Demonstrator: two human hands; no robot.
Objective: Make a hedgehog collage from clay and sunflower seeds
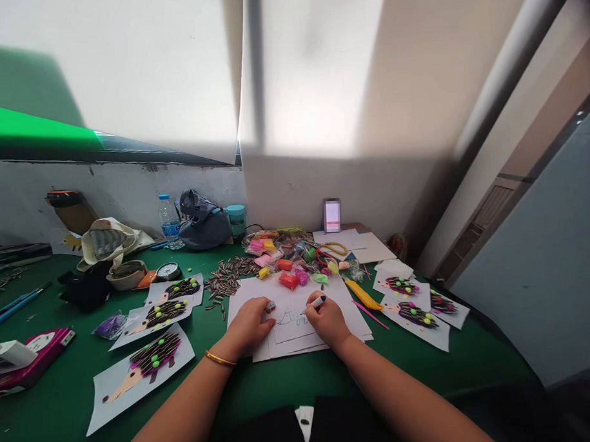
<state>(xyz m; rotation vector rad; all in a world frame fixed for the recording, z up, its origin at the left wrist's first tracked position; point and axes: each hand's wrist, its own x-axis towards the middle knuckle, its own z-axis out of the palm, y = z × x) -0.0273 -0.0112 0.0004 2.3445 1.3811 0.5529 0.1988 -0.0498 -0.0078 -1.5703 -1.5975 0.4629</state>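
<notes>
My right hand (326, 320) is closed around a white marker pen (317, 303) with a dark blue end. Its tip is down at a faint blue-green line drawing (287, 316) on the top sheet of white paper (294, 340). My left hand (253, 322), with a gold bangle on the wrist, rests at the paper's left side. Its fingers are curled at a small greyish piece that I cannot make out. Just beyond the sheets lie bags of coloured modelling clay (288, 280) and a heap of sunflower seeds (232, 275).
Hedgehog pictures on paper lie at left (145, 374) and right (417, 323). Behind the clay are yellow-handled scissors (335, 248) and a propped phone (332, 216). A water bottle (169, 222), blue bag (203, 224) and teal-lidded jar (236, 223) stand by the wall.
</notes>
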